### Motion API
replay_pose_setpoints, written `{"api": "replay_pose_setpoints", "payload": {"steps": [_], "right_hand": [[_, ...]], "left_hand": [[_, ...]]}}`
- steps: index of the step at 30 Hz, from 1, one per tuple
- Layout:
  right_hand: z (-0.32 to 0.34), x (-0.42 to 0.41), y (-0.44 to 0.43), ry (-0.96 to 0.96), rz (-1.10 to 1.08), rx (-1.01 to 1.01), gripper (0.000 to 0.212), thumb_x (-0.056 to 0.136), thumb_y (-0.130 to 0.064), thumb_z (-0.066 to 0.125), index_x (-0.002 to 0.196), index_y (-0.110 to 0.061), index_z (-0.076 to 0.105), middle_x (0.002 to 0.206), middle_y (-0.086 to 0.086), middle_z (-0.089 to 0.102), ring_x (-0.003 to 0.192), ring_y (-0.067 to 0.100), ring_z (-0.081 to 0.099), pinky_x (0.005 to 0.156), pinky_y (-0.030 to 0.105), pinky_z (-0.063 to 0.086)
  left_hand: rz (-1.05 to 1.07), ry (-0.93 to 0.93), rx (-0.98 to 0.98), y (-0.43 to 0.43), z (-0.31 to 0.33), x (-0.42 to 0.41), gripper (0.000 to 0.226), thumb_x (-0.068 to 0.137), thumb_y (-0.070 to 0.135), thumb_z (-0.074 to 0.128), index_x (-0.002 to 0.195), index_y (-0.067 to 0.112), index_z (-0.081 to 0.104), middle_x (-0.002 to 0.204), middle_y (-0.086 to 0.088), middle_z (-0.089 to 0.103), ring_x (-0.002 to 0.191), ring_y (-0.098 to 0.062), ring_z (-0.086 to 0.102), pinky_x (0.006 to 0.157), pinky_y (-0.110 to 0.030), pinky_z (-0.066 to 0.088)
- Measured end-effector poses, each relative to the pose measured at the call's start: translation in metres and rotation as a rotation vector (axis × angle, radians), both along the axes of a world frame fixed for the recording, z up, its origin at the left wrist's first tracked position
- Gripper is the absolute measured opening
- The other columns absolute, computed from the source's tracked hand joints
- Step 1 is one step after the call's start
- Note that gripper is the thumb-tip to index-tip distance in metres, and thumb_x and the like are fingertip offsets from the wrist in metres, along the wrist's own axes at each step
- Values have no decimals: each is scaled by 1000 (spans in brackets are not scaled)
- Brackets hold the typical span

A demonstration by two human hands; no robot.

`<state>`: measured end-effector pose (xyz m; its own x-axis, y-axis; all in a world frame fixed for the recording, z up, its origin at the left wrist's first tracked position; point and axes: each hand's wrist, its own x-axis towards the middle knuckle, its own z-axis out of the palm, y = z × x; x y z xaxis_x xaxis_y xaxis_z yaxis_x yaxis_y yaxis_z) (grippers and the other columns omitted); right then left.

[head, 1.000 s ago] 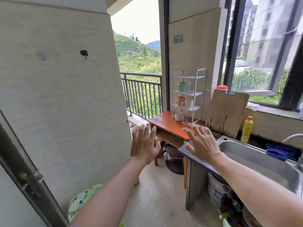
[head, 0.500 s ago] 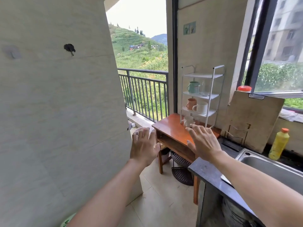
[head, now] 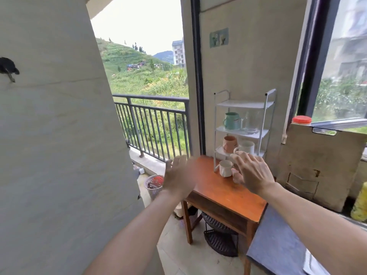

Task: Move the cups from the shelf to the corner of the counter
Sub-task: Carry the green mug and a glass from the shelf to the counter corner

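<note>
i see both hands held up in front of me with nothing in them. the left hand [head: 179,176] is blurry, its fingers [head: 181,161] spread open, over the near left edge of the wooden counter [head: 222,192]. the right hand [head: 251,173] is open too, fingers [head: 241,157] spread apart, in front of the bottom of the white shelf [head: 244,105]. the shelf stands at the far edge of the counter, against the wall. on its middle level sit a green cup [head: 232,121] and a clear glass cup [head: 251,123] just beside it. one level down are an orange cup [head: 229,143] and a white cup [head: 246,147], close together. at the bottom, a second white cup [head: 225,168] sits on the counter top by the shelf's front left leg, just beside my right thumb; i cannot tell if they touch. the top level of the shelf is bare. right of the counter a big cutting board [head: 321,167] leans on the wall, with a red lid [head: 301,120] showing above it. a dark grey top [head: 278,247] is at the bottom right. a small basket [head: 154,185] sits on the floor near the balcony rail [head: 151,124].
</note>
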<state>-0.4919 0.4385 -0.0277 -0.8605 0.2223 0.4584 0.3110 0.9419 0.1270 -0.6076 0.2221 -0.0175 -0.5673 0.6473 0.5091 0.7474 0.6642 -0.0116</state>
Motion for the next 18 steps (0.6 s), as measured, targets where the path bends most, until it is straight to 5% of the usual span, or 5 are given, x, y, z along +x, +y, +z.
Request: {"api": "replay_pose_setpoints", "payload": {"steps": [11,18], "right_hand": [[-16,-130,115,30,-111,-95,42,83,-29,62,118,-8,53,106,13,62,92,33,60,75,44,49],[-9,-212,200,103,-220,-163,40,91,-33,50,124,-11,47,115,12,59,97,31,59,71,41,48]], "left_hand": [[-134,-22,-41,127,-31,-147,45,89,42,42,126,16,44,122,-5,53,113,-23,48,99,-42,36],[-193,-62,-1,224,-20,-239,46,90,39,43,128,14,46,126,-5,53,114,-25,49,98,-39,36]]}}
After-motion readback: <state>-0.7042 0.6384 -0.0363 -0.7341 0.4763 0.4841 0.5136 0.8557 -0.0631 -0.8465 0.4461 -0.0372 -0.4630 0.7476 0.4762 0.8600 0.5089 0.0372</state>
